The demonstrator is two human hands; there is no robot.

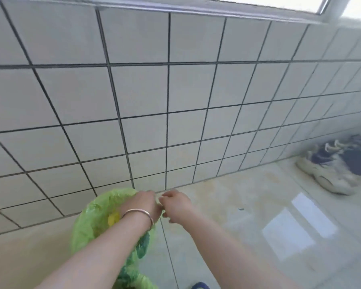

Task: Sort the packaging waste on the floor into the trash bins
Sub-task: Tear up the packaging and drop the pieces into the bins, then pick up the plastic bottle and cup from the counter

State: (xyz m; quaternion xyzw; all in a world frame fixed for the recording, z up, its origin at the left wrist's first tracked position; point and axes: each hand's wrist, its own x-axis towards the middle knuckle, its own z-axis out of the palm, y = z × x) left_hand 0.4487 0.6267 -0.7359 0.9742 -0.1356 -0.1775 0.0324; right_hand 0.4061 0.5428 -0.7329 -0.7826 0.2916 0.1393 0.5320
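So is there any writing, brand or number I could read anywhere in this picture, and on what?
None can be read.
Green plastic bag: darker green patches low down may be print, too blurred to read.
Sneakers by the wall: no legible logo or brand.
Bracelet on the left wrist: plain, no marking visible.
Tiled wall and floor: no text or signs.

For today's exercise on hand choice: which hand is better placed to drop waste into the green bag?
Probably the left hand: it already lies over the mouth of the green bag, while the right hand hovers beside it, over the floor.
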